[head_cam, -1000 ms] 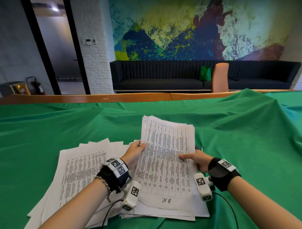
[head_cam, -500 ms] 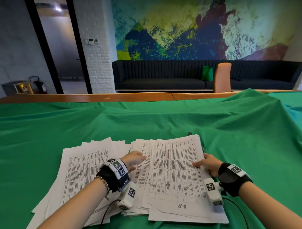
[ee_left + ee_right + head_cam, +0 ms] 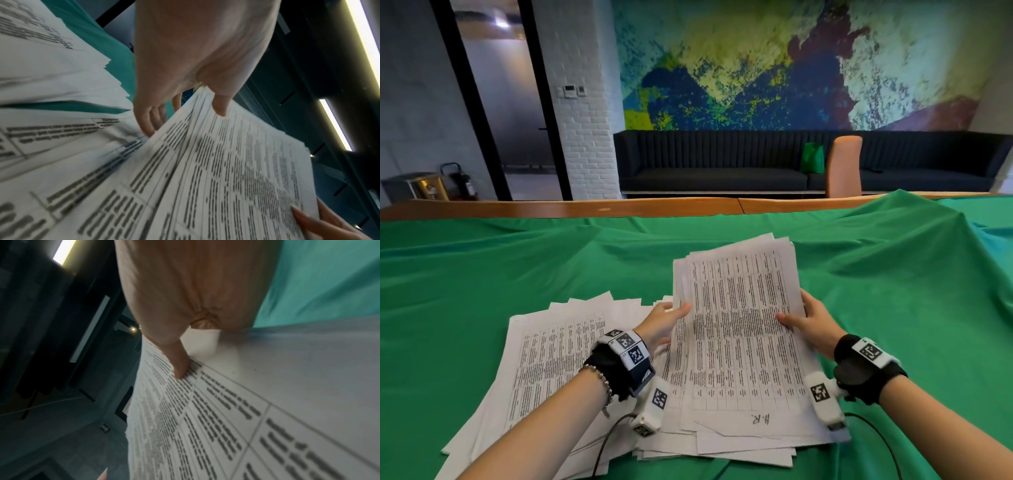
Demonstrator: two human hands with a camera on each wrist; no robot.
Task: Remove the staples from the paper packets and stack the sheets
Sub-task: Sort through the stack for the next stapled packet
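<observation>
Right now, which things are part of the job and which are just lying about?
In the job:
- lifted sheets, held by left hand and right hand
- paper pile on the green cloth

Lying about:
- sofa
- chair back
- green bag

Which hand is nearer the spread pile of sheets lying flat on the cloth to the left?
Left. The left hand grips the raised stack's left edge, right beside the flat pile. The right hand holds the stack's far edge, away from it.
</observation>
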